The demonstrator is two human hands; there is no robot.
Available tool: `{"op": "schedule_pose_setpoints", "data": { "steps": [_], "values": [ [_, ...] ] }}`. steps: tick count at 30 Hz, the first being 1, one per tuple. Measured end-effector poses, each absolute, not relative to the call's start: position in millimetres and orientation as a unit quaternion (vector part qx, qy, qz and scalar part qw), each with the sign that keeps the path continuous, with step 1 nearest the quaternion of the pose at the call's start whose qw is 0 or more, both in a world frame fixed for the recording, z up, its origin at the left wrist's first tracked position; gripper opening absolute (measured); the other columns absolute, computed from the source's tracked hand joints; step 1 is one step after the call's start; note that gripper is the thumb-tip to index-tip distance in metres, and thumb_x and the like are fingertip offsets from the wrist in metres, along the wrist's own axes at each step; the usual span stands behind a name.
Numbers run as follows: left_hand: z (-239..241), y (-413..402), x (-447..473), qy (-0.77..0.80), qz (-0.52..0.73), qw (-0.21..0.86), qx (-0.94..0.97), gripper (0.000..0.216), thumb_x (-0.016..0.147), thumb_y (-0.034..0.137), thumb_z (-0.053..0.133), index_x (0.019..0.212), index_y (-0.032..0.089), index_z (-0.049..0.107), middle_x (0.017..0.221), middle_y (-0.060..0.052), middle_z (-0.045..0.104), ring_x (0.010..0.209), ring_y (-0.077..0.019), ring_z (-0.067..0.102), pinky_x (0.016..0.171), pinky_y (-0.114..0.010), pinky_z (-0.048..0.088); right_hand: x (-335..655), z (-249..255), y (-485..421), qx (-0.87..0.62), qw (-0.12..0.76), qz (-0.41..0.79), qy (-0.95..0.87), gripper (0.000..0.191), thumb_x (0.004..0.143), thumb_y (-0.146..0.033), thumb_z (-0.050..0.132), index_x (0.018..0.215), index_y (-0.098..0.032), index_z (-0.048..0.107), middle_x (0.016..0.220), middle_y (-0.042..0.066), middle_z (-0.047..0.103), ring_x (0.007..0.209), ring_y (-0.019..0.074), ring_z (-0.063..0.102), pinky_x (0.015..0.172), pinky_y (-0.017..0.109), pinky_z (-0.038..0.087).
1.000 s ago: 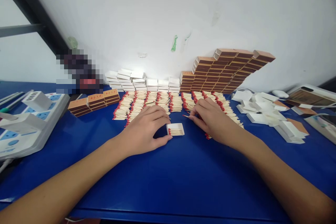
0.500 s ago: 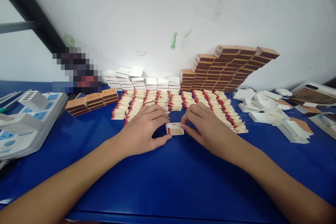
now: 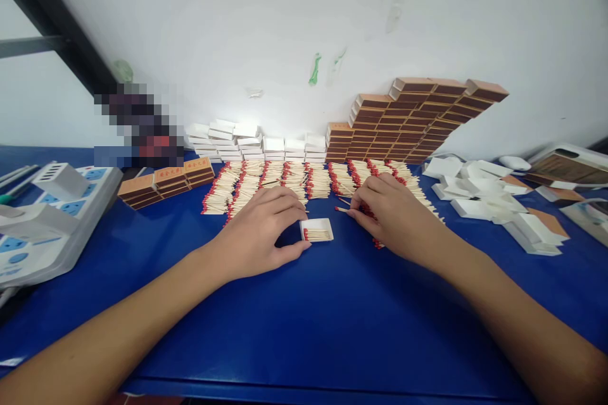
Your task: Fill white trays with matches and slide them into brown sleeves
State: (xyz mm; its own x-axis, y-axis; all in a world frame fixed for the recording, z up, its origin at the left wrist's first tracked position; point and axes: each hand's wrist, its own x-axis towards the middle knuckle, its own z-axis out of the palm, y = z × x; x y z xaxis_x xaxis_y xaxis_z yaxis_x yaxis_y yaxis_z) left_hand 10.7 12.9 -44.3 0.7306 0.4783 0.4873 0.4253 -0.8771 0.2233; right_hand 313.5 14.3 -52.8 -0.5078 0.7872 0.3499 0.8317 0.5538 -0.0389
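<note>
A small white matchbox tray (image 3: 317,230) lies on the blue table (image 3: 304,323) with a few red-tipped matches in it. My left hand (image 3: 261,228) rests beside its left end, fingers curled, thumb and fingertips touching the tray. My right hand (image 3: 392,215) sits on the right end of the row of loose matches (image 3: 285,180), fingers bent and pinched on a match whose red tip pokes out to the left.
White inner trays (image 3: 256,144) and brown matchbox sleeves (image 3: 403,123) are stacked against the wall. Three closed brown boxes (image 3: 166,182) lie at left beside a white power strip (image 3: 47,215). Loose white trays and sleeves (image 3: 494,199) are scattered at right.
My right hand was at the tray half a second ago; it has since moved back right to the match pile and pinched a match. My left hand has stayed put.
</note>
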Motion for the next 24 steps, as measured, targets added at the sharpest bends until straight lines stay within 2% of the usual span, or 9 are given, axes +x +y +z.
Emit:
{"op": "schedule_pose_setpoints", "data": {
  "steps": [5, 12, 17, 24],
  "values": [
    [-43, 12, 11, 0.252, 0.264, 0.052, 0.929, 0.023, 0.1, 0.033, 0.077, 0.117, 0.019, 0.072, 0.123, -0.01, 0.077, 0.126, -0.0309, 0.066, 0.112, -0.051, 0.053, 316, -54, 17, -0.475, 0.173, -0.044, -0.862, 0.014, 0.104, -0.03, 0.062, 0.093, -0.022, 0.064, 0.099, 0.012, 0.066, 0.097, 0.0309, 0.06, 0.086, 0.048, 0.052],
    [-45, 14, 11, 0.24, 0.278, 0.05, 0.929, 0.022, 0.1, 0.033, 0.077, 0.117, 0.019, 0.072, 0.123, -0.01, 0.077, 0.124, -0.0308, 0.066, 0.111, -0.051, 0.054, 311, -52, 14, -0.475, 0.175, -0.021, -0.862, 0.02, 0.107, -0.027, 0.059, 0.087, -0.022, 0.062, 0.097, 0.012, 0.067, 0.095, 0.0298, 0.059, 0.086, 0.046, 0.051],
    [-44, 13, 11, 0.246, 0.27, 0.054, 0.929, 0.024, 0.099, 0.032, 0.077, 0.118, 0.018, 0.072, 0.123, -0.01, 0.077, 0.125, -0.0309, 0.066, 0.112, -0.051, 0.053, 285, -38, -6, -0.435, 0.237, 0.024, -0.868, 0.014, 0.109, -0.029, 0.059, 0.098, -0.023, 0.064, 0.103, 0.01, 0.067, 0.1, 0.0283, 0.059, 0.089, 0.044, 0.05],
    [-41, 12, 13, 0.247, 0.269, 0.056, 0.929, 0.02, 0.1, 0.031, 0.076, 0.116, 0.019, 0.073, 0.121, -0.01, 0.077, 0.125, -0.0307, 0.066, 0.113, -0.051, 0.054, 261, -40, -22, -0.402, 0.216, -0.013, -0.89, 0.012, 0.107, -0.018, 0.058, 0.099, -0.022, 0.065, 0.101, 0.011, 0.068, 0.1, 0.029, 0.06, 0.088, 0.044, 0.05]
  ]
}}
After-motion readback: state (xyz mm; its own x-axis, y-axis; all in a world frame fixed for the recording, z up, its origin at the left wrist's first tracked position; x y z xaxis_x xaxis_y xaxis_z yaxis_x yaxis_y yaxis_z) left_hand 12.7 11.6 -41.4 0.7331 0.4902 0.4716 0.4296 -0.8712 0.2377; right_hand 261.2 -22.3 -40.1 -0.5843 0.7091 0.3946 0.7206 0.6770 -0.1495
